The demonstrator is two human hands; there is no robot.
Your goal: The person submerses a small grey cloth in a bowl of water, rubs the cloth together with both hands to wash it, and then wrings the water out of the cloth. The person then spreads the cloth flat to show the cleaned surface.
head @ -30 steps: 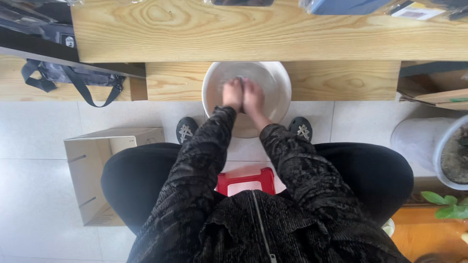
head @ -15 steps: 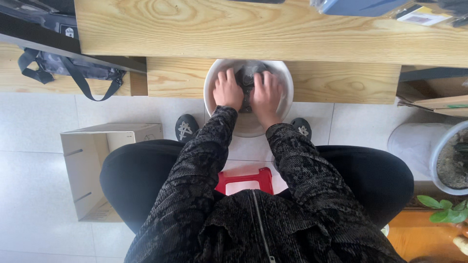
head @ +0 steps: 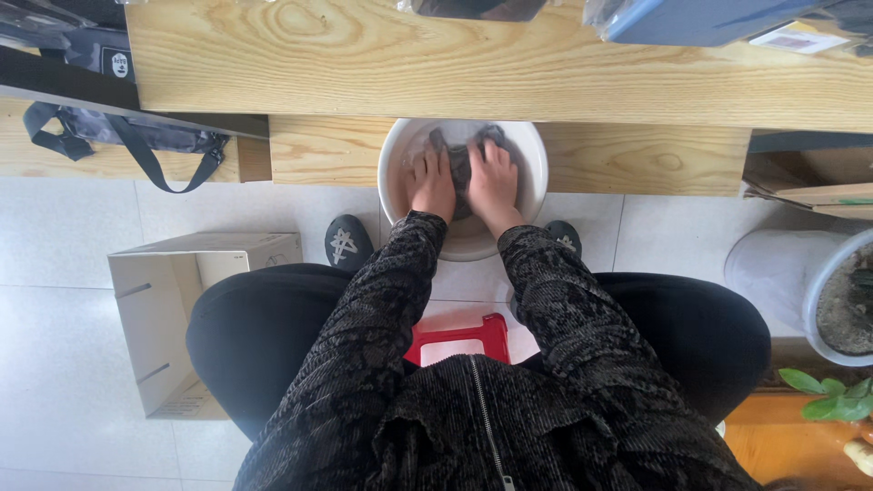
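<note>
A white round basin stands on the tiled floor between my feet, partly under a wooden table. Inside it lies a dark grey wet cloth. My left hand presses on the cloth's left side with fingers spread and curled onto it. On the cloth's right side my right hand presses down the same way. Both forearms in dark patterned sleeves reach down from my lap into the basin.
The wooden table runs across the top. An open cardboard box lies at left, a dark bag hangs at upper left. A white plant pot stands at right. I sit on a red stool.
My hands have moved apart and further into the basin, from clasped together at its near side to spread over the grey cloth. The view has shifted slightly.
</note>
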